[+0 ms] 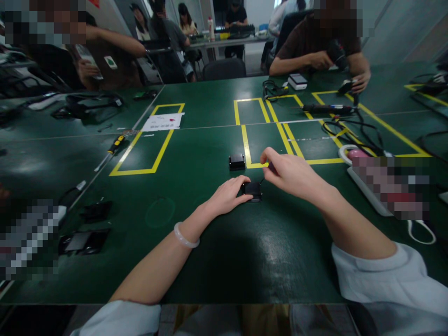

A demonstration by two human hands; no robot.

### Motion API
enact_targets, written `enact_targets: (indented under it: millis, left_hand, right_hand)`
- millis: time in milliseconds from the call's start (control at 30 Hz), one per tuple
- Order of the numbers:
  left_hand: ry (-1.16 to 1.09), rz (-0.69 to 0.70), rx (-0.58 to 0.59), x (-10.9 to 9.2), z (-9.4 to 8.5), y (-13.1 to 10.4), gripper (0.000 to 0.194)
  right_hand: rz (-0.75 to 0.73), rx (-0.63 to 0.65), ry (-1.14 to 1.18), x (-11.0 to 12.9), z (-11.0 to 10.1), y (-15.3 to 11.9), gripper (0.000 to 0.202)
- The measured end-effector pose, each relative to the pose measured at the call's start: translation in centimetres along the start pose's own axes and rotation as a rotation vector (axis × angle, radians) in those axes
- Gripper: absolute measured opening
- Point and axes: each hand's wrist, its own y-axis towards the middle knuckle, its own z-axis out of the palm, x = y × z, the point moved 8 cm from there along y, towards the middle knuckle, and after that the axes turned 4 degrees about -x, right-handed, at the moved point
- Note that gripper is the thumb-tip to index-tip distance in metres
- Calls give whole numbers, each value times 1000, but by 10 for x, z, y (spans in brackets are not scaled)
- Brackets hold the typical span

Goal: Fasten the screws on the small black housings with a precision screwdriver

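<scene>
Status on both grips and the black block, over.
Left grip holding black block on green table. Right grip pinching thin dark tool near block's right corner. Second black block beyond, apart.

On my feed, a dark green tabletop (206,105) fills the near scene, its glossy surface catching a pale sheen (283,268). Beyond its far edge I see a black chair back (224,70), then a second table (217,43), with a grey wall (388,35) at far right.
</scene>
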Motion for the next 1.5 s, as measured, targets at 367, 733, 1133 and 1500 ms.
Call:
enact_targets:
  millis: [367, 733, 1133, 1500]
  left_hand:
    - [4, 1, 6, -1, 0, 0, 34]
    - [11, 3, 13, 1, 2, 0, 35]
    - [8, 3, 7, 0, 1, 1, 35]
    - [5, -3, 6, 0, 1, 1, 34]
  right_hand:
    - [14, -4, -22, -2, -2, -1, 19]
    - [15, 11, -42, -4, 1, 0, 20]
    - [19, 12, -23, -4, 1, 0, 21]
    - [17, -10, -14, -4, -1, 0, 19]
